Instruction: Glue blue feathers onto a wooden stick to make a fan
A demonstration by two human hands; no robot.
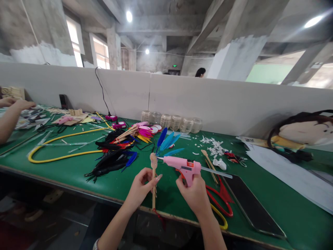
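My left hand [140,189] pinches a thin wooden stick [154,178] and keeps it upright at the table's front edge. The stick has a wider shaped head, and a bit of red hangs at its lower end. Blue feathers [168,141] fan out just beyond the head; whether they are fixed to it I cannot tell. My right hand [195,196] grips a pink hot glue gun [182,164] by its handle. Its nozzle points left and is at or very near the stick's head. A clear glue stick [218,171] juts from the gun's rear.
Black feathers [111,163] and a bundle of pink-feathered sticks [130,133] lie left of centre, beside a yellow tube [65,161]. Jars [175,122] line the partition. Red-handled scissors [221,198] and a phone [253,205] lie right. Another person's arm [13,116] is far left.
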